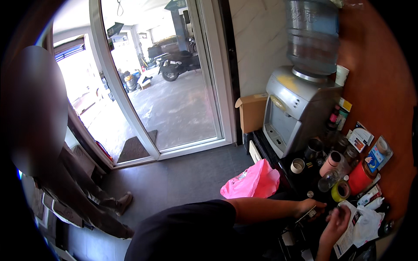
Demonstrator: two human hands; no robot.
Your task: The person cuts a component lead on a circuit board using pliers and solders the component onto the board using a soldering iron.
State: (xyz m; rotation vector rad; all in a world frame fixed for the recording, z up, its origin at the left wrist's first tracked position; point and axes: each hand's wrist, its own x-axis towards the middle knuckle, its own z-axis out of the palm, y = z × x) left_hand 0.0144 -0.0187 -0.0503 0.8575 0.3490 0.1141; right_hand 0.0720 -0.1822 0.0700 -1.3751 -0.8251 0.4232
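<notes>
Far to the left of the water dispenser (285, 98), another person (69, 193) is standing in dark trousers. Nearer to the dispenser, on that same side, a glass door (183, 108) is showing a parked scooter (178, 65) outside. A pink plastic bag (252, 179) is slumping below and left of the dispenser, while an open cardboard box (252, 114) is standing just beside its left edge. A small cup (297, 165) is sitting just below the dispenser.

Farther below the dispenser, my left hand (311, 209) is holding a narrow flat piece (306, 216), its fingers clamping together on it. The piece is slanting: its long axis is running from lower left to upper right, the lower end pointing away from the dispenser, the upper end pointing in under my fingers.

Below and right of the dispenser, my right hand (337, 225) is hovering near the left one, its fingers curling; I cannot tell whether their tips are touching. Also below and right of the dispenser, a roll of yellow-green tape (335, 194), a red canister (360, 177) and a white plastic bag (368, 224) are crowding together.
</notes>
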